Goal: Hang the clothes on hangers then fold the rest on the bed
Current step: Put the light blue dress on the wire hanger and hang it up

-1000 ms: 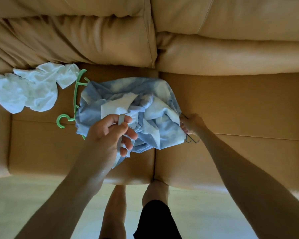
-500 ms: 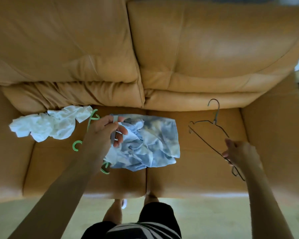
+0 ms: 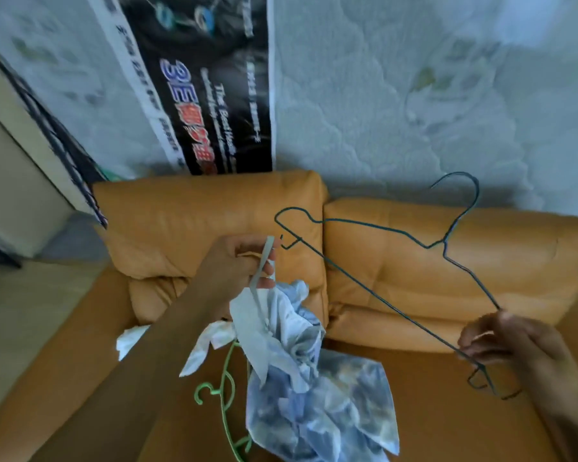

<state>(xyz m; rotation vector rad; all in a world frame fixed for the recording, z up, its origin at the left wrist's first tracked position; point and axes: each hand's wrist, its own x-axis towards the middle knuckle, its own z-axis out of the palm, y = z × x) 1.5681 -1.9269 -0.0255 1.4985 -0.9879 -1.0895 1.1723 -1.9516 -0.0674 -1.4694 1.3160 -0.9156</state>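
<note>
My left hand (image 3: pixel 237 265) grips the thin strap of a blue tie-dye garment (image 3: pixel 317 391) and holds it up above the sofa seat; the cloth hangs down and its lower part lies bunched on the cushion. My right hand (image 3: pixel 501 338) pinches one end of a dark wire hanger (image 3: pixel 381 295), raised in the air with its hook pointing up to the right. The hanger's far end sits close to the strap in my left hand. A green plastic hanger (image 3: pixel 226 395) lies on the seat, partly under the garment.
A white garment (image 3: pixel 131 338) lies on the seat, mostly hidden behind my left forearm. The tan leather sofa (image 3: pixel 397 255) has two back cushions. Behind it stands an upright mattress (image 3: pixel 381 95) with a dark label. Pale floor shows at left.
Both hands have risen from the seat. The left lifted the garment by its strap; the right raised the wire hanger and swung it toward the left hand. The camera tilted up.
</note>
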